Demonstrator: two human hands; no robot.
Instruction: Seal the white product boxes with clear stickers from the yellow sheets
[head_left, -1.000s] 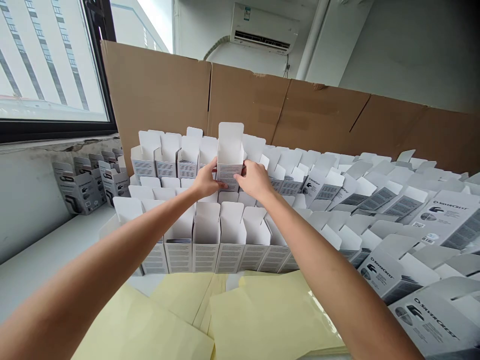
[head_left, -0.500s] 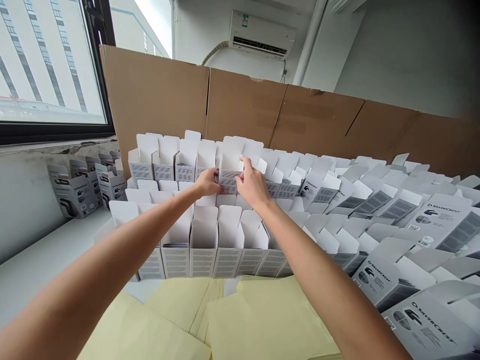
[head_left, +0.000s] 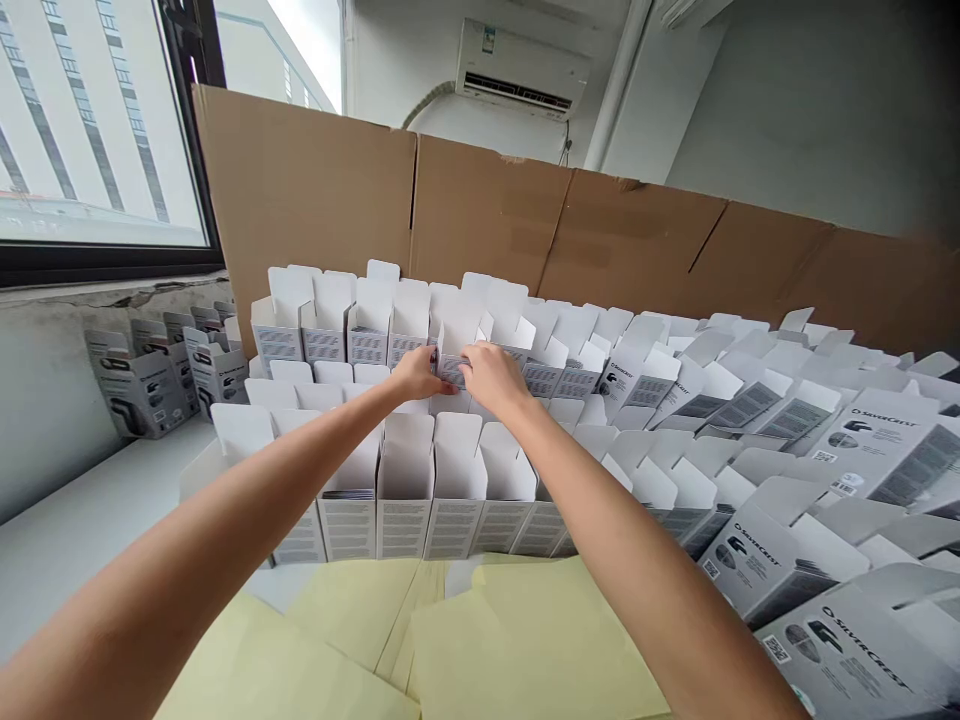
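Dozens of white SilverCrest cartons [head_left: 405, 490] stand open in tight rows, propping one another upright, with cardboard sheets [head_left: 480, 220] standing behind them as a backstop and yellow sheets [head_left: 525, 640] lying along the near edge. Amid the rows, the left hand [head_left: 418, 374] and right hand [head_left: 495, 380] close from either side, pinching one carton [head_left: 451, 370] between them, its printed panel facing near.
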